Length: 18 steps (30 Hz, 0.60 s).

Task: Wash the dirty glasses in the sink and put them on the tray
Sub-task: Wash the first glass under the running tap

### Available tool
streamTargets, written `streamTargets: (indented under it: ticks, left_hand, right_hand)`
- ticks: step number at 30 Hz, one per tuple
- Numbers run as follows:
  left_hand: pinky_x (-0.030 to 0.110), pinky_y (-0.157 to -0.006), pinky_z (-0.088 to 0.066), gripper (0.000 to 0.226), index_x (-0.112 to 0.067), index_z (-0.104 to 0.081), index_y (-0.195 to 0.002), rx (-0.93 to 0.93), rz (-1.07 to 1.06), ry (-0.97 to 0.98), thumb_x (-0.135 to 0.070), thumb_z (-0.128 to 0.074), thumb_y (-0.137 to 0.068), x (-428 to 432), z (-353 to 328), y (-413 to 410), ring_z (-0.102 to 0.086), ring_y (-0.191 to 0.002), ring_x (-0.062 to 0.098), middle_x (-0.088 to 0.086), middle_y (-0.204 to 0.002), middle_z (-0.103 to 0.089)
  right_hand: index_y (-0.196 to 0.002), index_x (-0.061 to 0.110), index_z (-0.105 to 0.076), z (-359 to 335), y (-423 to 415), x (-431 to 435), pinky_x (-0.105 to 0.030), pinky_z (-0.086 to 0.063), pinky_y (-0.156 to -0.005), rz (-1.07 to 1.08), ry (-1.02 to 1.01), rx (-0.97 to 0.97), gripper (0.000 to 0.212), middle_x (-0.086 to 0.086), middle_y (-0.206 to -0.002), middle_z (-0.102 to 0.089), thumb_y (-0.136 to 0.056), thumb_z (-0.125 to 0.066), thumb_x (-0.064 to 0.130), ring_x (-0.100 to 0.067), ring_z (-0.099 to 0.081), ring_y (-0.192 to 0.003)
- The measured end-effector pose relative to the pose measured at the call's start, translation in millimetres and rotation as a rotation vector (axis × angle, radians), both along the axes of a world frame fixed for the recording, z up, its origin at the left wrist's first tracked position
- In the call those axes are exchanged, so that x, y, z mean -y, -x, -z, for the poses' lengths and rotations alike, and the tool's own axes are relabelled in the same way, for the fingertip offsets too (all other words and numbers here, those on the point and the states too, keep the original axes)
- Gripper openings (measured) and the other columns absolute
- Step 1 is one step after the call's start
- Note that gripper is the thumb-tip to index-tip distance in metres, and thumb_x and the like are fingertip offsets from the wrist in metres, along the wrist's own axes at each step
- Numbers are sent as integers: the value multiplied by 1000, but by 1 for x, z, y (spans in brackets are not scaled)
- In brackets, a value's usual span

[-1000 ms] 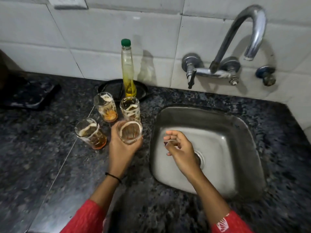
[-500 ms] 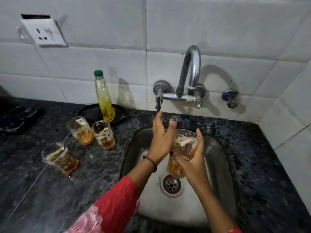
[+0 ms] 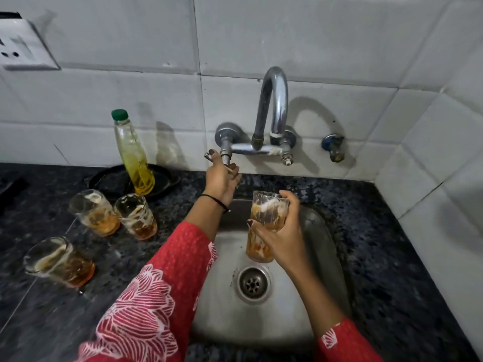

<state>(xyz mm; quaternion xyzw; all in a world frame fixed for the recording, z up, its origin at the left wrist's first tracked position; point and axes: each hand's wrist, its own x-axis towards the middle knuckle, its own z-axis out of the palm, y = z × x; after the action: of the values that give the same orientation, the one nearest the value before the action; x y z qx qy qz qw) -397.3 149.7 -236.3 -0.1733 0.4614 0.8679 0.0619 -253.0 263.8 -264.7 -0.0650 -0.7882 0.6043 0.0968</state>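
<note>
Our right grip (image 3: 283, 240) wraps the dirty glass (image 3: 268, 218), upright over the sink (image 3: 328, 239), its mouth just below the tap (image 3: 274, 100) spout. Nearer the tap, our left grip (image 3: 222, 178) pinches the handle (image 3: 207, 154). We see no water.

3 glasses (image 3: 136, 216) crowd the counter (image 3: 130, 273) — sink (image 3: 322, 246) free at right.

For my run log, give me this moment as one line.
left hand: on tap handle | right hand: holds glass over sink | counter: three dirty glasses
</note>
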Motion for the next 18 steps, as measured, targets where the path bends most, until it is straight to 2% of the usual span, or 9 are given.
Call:
streamTargets:
  ticks: [3, 4, 6, 8, 11, 14, 15, 17, 18]
  left_hand:
    - [42, -98, -42, 73, -11, -40, -137, 37, 182, -21, -66, -26, -91, 0, 18, -19, -53, -115, 27, 13, -122, -54]
    - [44, -100, -44, 79, -13, -38, -141, 57, 283, 30, -70, -26, -88, -2, 31, -32, -54, -119, 28, 13, -128, -56]
    - [41, -92, -50, 80, -11, -52, -131, 117, 492, 56, -71, -22, -88, -2, 51, -66, -65, -104, 25, 13, -115, -67]
    - [39, -90, -48, 76, -15, -65, -115, 193, 666, -72, -70, -19, -90, -5, 70, -97, -68, -95, 22, 10, -105, -72]
    - [47, -87, -50, 69, -20, -71, -105, 242, 781, -123, -72, -32, -84, -11, 90, -127, -69, -93, 25, 8, -103, -73]
    - [29, -55, -54, 71, -14, -69, -96, 341, 724, -133, -74, -35, -81, -16, 112, -131, -67, -66, 21, 7, -78, -71]
    - [25, -52, -49, 71, -12, -69, -93, 366, 681, -140, -72, -32, -84, -17, 115, -131, -63, -62, 20, 7, -75, -68]
    - [27, -60, -44, 64, -12, -71, -95, 365, 580, -104, -63, -33, -88, -18, 129, -124, -58, -71, 22, 12, -85, -65]
    - [30, -65, -44, 59, -13, -70, -102, 345, 548, -64, -59, -36, -89, -16, 135, -120, -57, -78, 23, 14, -93, -64]
  right_hand:
    - [-130, 40, -32, 2, 0, 1, -28, -53, -84, -13, 18, 1, 82, 15, -107, -59, -70, -79, 10, 0, -64, -92]
    - [-132, 38, -31, 3, 0, 0, -24, -52, -83, -19, 39, 0, 83, 15, -109, -59, -71, -78, 9, 1, -64, -93]
    - [-137, 34, -28, 4, -1, 1, -16, -50, -82, -32, 104, 6, 83, 17, -114, -57, -74, -75, 7, 6, -62, -97]
    - [-139, 33, -27, 4, -1, 2, -10, -50, -80, -29, 157, 21, 80, 19, -116, -54, -78, -71, 5, 11, -59, -98]
    - [-130, 38, -34, 9, -5, 3, -22, -52, -84, -13, 131, 95, 67, 5, -117, -58, -80, -70, 12, -4, -63, -100]
    - [-114, 38, -40, 14, -8, 1, -35, -50, -89, -32, -237, 186, 49, 2, -118, -49, -76, -72, 33, -17, -56, -106]
    - [-114, 32, -43, 14, -6, 0, -37, -46, -96, -51, -420, 176, 45, 2, -121, -46, -78, -70, 36, -18, -49, -116]
    - [-113, 19, -55, 12, 2, -4, -34, -32, -109, -95, -727, 85, 33, -1, -129, -47, -85, -64, 34, -19, -34, -130]
    - [-109, 15, -60, 8, 7, -5, -32, -28, -110, -132, -809, 75, 26, -3, -127, -52, -88, -60, 31, -20, -36, -130]
